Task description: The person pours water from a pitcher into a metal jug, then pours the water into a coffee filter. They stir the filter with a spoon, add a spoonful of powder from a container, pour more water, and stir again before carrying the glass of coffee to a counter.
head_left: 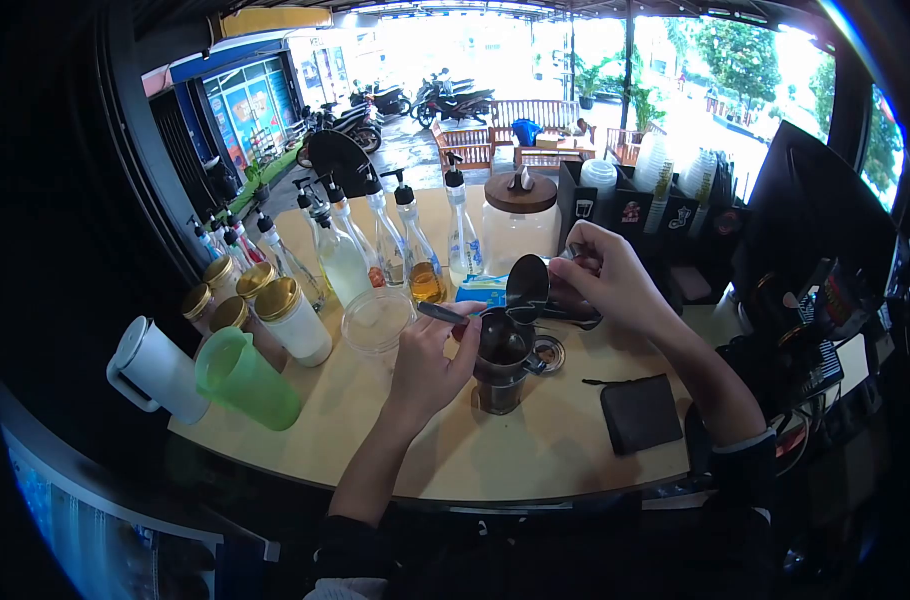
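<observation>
A dark metal pot [504,343] with a side handle stands over a clear base [499,397] on the table in front of me. My left hand [433,365] is closed at its left rim, with a slim grey handle [441,313] sticking out between thumb and fingers. A dark, round-bowled scoop [527,284] is tilted over the pot's opening. My right hand [607,277] pinches the scoop's far end from the right. Dark contents show inside the pot. Close to its right side lies a small round metal piece [549,354].
Pump bottles [379,240], gold-lidded jars [293,320], a green jug [247,378] and a white pitcher [157,368] line the left. A clear round lid [377,320] and wooden-lidded jar [521,215] sit beyond. A dark pouch [641,414] lies right; cup racks [665,200] stand behind.
</observation>
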